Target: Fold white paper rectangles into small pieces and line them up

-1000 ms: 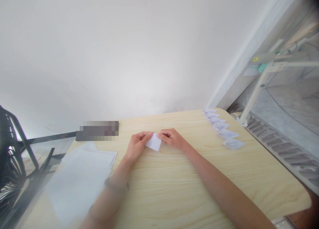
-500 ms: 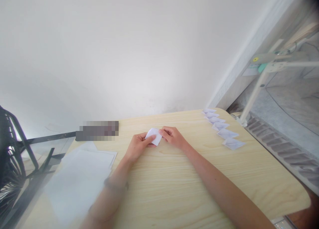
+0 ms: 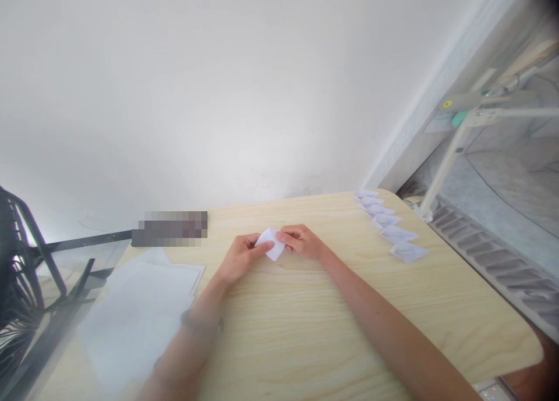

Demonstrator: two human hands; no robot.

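Observation:
A small folded piece of white paper (image 3: 271, 251), roughly diamond-shaped, is held between both hands over the middle of the table. My left hand (image 3: 244, 256) pinches its left side, thumb on top and fingers partly hidden behind. At its right corner, my right hand (image 3: 302, 242) grips the paper between thumb and curled fingers. Several folded paper boats (image 3: 409, 251) stand in a row along the table's right side, beyond my right hand.
A stack of white paper sheets (image 3: 135, 308) lies at the left of the wood-grain table (image 3: 279, 337). Behind it, a dark pixelated object (image 3: 170, 231) sits by the back edge. A white wall rises behind; a black chair (image 3: 26, 244) is left, a metal frame (image 3: 454, 145) right.
The folded paper has turned a little and dropped slightly, now showing a fuller diamond. My right hand has moved slightly left and farther onto it.

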